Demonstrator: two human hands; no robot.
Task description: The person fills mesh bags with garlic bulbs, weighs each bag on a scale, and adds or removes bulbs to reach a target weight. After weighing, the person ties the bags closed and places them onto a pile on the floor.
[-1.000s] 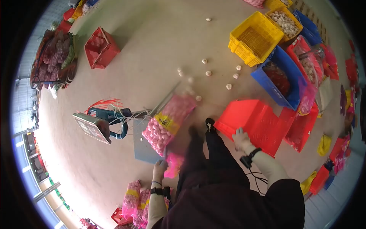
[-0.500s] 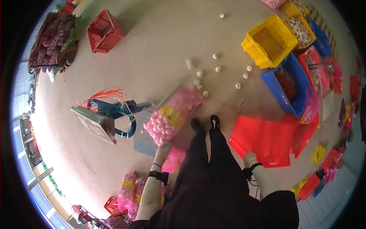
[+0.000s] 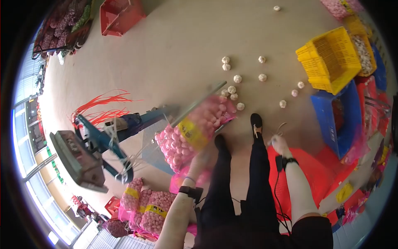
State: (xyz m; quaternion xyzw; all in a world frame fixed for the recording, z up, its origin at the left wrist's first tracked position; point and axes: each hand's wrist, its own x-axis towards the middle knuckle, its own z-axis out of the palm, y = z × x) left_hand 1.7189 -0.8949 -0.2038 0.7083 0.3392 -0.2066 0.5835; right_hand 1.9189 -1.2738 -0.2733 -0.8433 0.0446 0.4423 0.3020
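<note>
A pink mesh bag of garlic [image 3: 174,143] with a yellow label band lies in front of me against the scale. My left hand [image 3: 201,159], smeared by motion, is at the bag's near side, low by its loose pink mesh; I cannot tell its grip. My right hand [image 3: 280,144] hangs over the near edge of a red plastic crate [image 3: 286,178], fingers loosely bent and apart with nothing in them. Loose garlic bulbs [image 3: 237,78] are scattered on the floor beyond the bag.
The scale's display head [image 3: 78,162] stands left, with red ties [image 3: 101,106] hanging on its frame. More garlic bags [image 3: 155,211] are stacked at lower left. A yellow crate [image 3: 329,60] and a blue crate [image 3: 327,112] stand right. Another red crate [image 3: 120,18] is far left.
My view has shifted. My left hand has moved right along the bag's near side. My right hand has come away from the red crate's side and moved forward.
</note>
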